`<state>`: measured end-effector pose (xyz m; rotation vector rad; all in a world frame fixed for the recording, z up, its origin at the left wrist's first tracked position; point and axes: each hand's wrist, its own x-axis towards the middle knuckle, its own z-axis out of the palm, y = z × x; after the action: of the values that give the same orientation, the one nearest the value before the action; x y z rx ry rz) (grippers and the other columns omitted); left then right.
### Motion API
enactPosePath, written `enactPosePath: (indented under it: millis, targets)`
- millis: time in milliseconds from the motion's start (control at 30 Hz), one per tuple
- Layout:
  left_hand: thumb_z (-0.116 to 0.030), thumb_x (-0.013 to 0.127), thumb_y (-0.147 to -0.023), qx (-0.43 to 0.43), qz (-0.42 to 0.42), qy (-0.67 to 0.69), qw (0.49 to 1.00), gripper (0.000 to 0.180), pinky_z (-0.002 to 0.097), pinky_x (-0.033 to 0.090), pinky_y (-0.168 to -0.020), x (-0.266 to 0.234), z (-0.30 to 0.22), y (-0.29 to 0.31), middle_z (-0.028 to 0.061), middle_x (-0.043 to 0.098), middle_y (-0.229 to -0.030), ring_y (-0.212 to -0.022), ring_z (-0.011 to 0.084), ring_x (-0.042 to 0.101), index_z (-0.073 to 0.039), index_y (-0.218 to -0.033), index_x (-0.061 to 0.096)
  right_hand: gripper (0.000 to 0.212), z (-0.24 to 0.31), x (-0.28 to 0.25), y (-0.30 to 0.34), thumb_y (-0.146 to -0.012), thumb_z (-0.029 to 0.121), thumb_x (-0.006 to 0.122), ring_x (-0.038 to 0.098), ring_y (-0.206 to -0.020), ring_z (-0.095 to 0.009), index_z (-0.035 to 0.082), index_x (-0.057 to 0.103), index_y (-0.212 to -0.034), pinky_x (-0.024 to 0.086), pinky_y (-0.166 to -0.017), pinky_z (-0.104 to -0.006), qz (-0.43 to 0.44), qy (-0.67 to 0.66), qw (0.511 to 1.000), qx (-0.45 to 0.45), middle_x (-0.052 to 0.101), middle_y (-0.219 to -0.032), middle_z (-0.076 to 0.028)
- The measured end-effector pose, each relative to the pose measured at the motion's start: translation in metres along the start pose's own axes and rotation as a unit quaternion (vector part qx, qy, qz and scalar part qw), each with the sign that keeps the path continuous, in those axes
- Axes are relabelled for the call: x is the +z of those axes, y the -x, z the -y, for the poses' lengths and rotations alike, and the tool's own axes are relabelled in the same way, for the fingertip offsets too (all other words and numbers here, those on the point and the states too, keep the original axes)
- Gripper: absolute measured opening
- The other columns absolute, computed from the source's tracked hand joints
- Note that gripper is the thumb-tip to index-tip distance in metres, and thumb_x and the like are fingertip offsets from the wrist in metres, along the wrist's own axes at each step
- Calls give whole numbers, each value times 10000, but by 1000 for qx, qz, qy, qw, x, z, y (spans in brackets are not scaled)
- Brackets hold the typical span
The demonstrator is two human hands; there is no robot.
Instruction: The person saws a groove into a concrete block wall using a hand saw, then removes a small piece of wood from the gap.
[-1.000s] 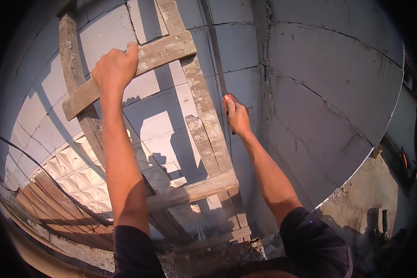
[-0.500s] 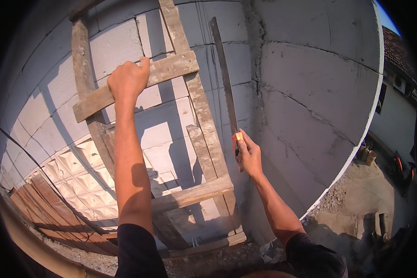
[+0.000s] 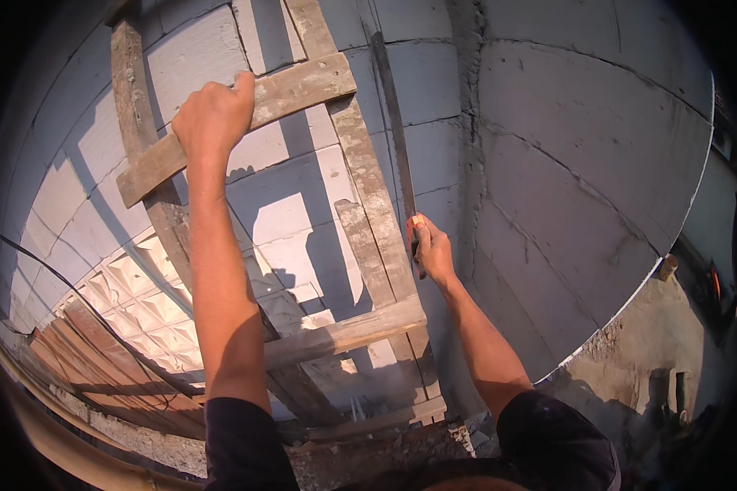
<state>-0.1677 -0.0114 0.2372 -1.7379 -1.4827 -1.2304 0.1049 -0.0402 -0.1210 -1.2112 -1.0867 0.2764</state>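
My left hand (image 3: 213,117) is closed round an upper rung (image 3: 299,92) of a rough wooden ladder (image 3: 360,172). The ladder stands against a wall of pale blocks. To the right of the ladder, my right hand (image 3: 436,252) grips a hand saw (image 3: 397,135) by its handle, which shows red-orange and dark between my fingers. The long, dark blade points upward, its toothed edge toward the left, close to the block wall. Below my left forearm is a lower rung (image 3: 344,335), which nothing of my hands touches.
A grey block wall (image 3: 573,180) meets the pale wall in a rough mortar corner. At lower left are patterned cream blocks (image 3: 131,286), reddish-brown boards (image 3: 98,360), a dark cable (image 3: 49,274) and a bamboo pole (image 3: 82,454). Rubble (image 3: 385,458) lies at the ladder's foot.
The view has shifted, so the ladder's top rung and my left hand appear higher. My right hand, with the saw, also sits slightly higher and further left. Both grips are unchanged.
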Motion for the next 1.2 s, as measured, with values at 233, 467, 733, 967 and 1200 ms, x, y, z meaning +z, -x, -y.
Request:
enactPosePath:
  millis: [233, 467, 733, 967, 1200]
  targets:
    - [-543, 475, -927, -2, -1, 10, 1000, 670, 511, 545, -844, 1, -11, 0, 317, 716, -861, -879, 471, 718, 52, -866, 776, 446, -30, -65, 170, -1060, 227, 545, 513, -623, -69, -37, 571, -1419, 458, -574, -259, 10, -6, 994, 108, 607, -746, -20]
    - [-540, 477, -934, 3, 0, 15, 1000, 671, 508, 549, -834, 0, 4, -2, 313, 716, -841, -856, 475, 718, 57, -846, 772, 404, 163, -37, -62, -1076, 232, 498, 470, -528, -65, 23, 612, -1403, 433, -519, -278, 17, -123, 992, -28, 504, -620, 16]
    - [-542, 475, -929, -1, 4, 8, 1000, 677, 515, 540, -838, 3, -13, -1, 319, 716, -857, -886, 478, 715, 63, -858, 769, 390, 195, -18, -191, -1066, 322, 505, 528, -592, -170, -19, 692, -1100, 460, -594, -333, 18, -25, 999, -41, 560, -688, -46]
    - [-553, 442, -928, -1, 14, -17, 1000, 694, 518, 530, -856, -3, -1, -1, 333, 705, -884, -903, 494, 702, 59, -879, 767, 411, -40, -19, 72, -1061, 295, 501, 689, -955, -276, -20, 626, -1294, 525, -859, -381, 43, 56, 992, 101, 748, -1012, -195]
    - [-580, 425, -925, -20, 31, 6, 999, 725, 523, 520, -910, -5, -14, -1, 331, 712, -954, -986, 483, 696, 60, -917, 768, 430, -30, -71, 169, -1054, 210, 549, 606, -765, -103, 1, 575, -1428, 502, -700, -284, 16, -13, 994, 103, 683, -904, -91]
